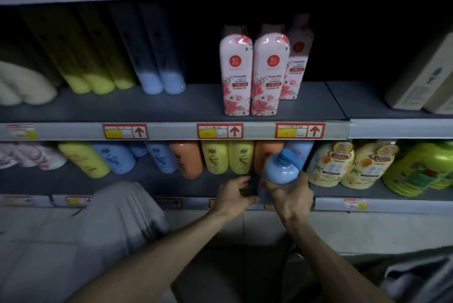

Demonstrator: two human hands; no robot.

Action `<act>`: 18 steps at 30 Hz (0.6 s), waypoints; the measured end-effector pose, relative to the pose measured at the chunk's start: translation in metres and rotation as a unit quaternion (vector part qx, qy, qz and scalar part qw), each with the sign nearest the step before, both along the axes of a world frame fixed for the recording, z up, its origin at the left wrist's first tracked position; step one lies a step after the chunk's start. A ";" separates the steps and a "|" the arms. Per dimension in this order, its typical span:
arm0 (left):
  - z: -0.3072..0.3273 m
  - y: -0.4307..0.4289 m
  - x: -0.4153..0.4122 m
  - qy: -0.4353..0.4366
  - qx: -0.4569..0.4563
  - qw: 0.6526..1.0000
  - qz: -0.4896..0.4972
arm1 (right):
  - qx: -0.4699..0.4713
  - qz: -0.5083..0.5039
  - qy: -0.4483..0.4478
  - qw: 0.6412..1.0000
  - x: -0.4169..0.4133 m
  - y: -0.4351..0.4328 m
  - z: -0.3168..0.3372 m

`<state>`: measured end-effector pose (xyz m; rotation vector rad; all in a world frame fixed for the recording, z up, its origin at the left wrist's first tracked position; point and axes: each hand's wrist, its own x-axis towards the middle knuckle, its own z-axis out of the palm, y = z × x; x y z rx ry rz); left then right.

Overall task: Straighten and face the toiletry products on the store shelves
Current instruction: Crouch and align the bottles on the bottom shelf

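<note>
Grips a blue bottle (pixel 279 171) in the right hand (pixel 293 196), fingers curled round its lower body, cap pointing up. Holds it at the front edge of the lower shelf (pixel 147 185), just before the row of orange, yellow and blue bottles (pixel 228 158) lying there. Places the left hand (pixel 232 196) beside the bottle's base, fingers curled; cannot tell whether touching or holding it. On the shelf above (pixel 171 104): three pink floral bottles (pixel 252 74) upright, two in front, one behind.
</note>
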<state>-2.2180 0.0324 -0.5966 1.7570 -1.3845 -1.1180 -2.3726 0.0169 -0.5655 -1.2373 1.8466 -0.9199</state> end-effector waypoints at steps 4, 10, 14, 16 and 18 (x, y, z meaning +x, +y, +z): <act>-0.012 0.023 0.031 0.010 -0.030 0.998 0.050 | 0.022 0.070 -0.007 0.997 0.042 0.005 0.001; -0.010 0.048 0.071 -0.097 -0.073 0.978 0.169 | 0.032 0.155 -0.012 0.987 0.118 0.016 -0.004; -0.001 0.058 0.107 -0.095 -0.047 0.965 0.240 | 0.031 0.185 -0.018 0.982 0.171 0.018 -0.005; 0.001 0.062 0.129 -0.121 -0.038 0.953 0.275 | 0.031 0.203 -0.015 0.979 0.199 0.023 -0.004; 0.002 0.067 0.151 -0.154 -0.042 0.941 0.299 | 0.010 0.217 -0.010 0.976 0.223 0.027 -0.007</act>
